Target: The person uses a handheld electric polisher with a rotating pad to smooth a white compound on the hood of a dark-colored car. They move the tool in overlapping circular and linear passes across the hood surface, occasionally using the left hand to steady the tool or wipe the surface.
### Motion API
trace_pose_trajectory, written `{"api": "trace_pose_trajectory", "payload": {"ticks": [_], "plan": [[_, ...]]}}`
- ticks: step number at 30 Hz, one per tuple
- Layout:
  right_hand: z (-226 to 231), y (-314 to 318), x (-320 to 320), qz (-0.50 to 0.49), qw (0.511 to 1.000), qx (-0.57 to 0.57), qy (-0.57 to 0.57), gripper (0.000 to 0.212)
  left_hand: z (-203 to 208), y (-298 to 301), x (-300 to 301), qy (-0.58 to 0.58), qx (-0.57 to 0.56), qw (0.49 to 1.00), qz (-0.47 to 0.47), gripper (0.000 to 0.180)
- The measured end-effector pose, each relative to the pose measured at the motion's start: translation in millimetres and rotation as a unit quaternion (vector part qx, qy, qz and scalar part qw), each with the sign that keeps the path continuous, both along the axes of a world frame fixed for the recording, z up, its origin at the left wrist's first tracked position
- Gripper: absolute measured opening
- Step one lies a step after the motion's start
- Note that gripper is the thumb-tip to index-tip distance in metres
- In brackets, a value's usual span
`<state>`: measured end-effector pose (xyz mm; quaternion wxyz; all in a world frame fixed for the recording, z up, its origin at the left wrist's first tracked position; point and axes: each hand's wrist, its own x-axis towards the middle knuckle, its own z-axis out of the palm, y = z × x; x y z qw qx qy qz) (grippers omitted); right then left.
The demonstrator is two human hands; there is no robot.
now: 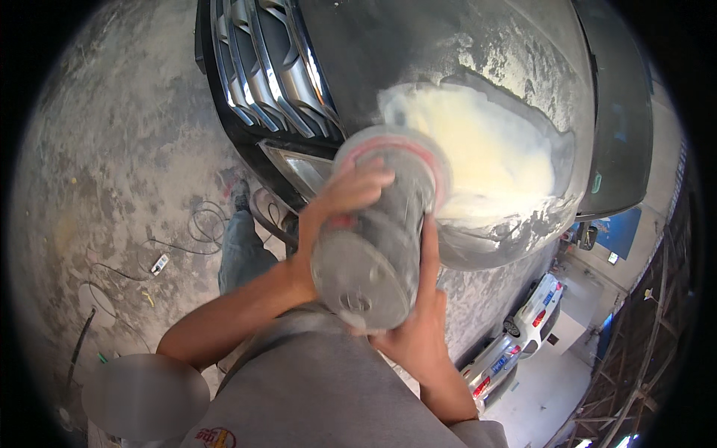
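Note:
Both hands are wrapped round a dusty grey power sander point(366, 269) with a wide round pad edged in red. My left hand point(351, 190) lies over its near-pad side, fingers curled across the body and somewhat blurred. On the other side, my right hand point(418, 328) grips the body from below, one finger stretched along it toward the pad. The pad overlaps the left edge of a pale yellow filler patch point(485, 149) on the car hood point(351, 45); its contact face is hidden. Bare, scuffed paint surrounds the patch.
A chrome grille point(261, 67) and a headlight point(299, 168) sit left of the sander. Cables point(205, 224) and a white power strip point(160, 263) lie on the stained concrete floor point(119, 149). White cars point(523, 321) stand at the lower right.

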<state>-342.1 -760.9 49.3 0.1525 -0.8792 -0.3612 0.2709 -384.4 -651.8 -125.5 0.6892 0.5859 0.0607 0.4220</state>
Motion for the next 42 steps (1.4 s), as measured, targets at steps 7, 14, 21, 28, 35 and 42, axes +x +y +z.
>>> {"api": "trace_pose_trajectory", "payload": {"ticks": [7, 14, 21, 28, 35, 42], "plan": [[-11.4, 19.1, 7.8, 0.013, 0.999, 0.015, 0.032, 0.133, -1.0, 34.3, -4.4, 0.117, -0.057, 0.989, -0.067, 0.071], [-3.4, 25.4, -2.1, -0.011, 0.999, 0.008, 0.049, 0.136, -13.7, 31.2, -1.7, -0.006, 0.000, 0.998, -0.061, 0.065], [-10.5, 68.7, 20.8, -0.044, 0.989, 0.116, 0.084, 0.128, 23.3, 99.4, 15.9, 0.135, -0.125, 0.963, -0.196, 0.077], [2.5, 60.5, 8.7, -0.009, 0.995, 0.006, 0.098, 0.127, 16.2, 76.1, 1.6, 0.063, -0.055, 0.984, -0.154, 0.093], [13.3, 58.7, 48.3, -0.107, 0.964, 0.242, 0.002, 0.125, 64.8, 96.6, 46.6, 0.113, -0.021, 0.977, -0.180, 0.109], [15.4, 68.8, 28.8, -0.065, 0.985, 0.025, 0.161, 0.122, 80.1, 103.7, 22.3, 0.116, -0.019, 0.983, -0.142, 0.107]]}}
